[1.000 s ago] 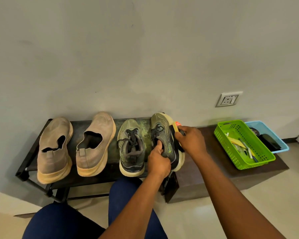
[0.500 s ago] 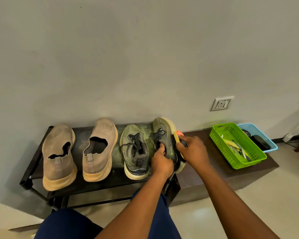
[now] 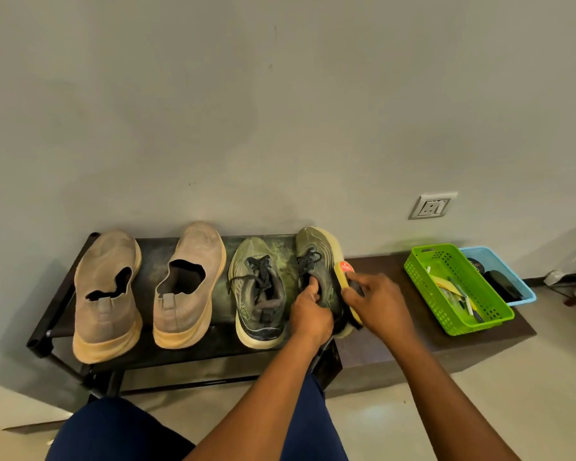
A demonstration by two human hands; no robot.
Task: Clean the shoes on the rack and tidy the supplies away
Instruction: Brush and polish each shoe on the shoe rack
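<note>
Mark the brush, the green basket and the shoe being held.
brush (image 3: 343, 268), head view, on its wooden back near the red label.
green basket (image 3: 413, 268), head view, on its left wall.
held shoe (image 3: 313, 242), head view, on the toe upper.

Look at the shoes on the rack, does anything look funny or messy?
Yes. The rightmost green shoe is tipped onto its side while the left hand grips it and the right hand holds a brush against its sole. Greenish dust smudges the rack between the two green shoes. The tan pair looks grubby.
</note>
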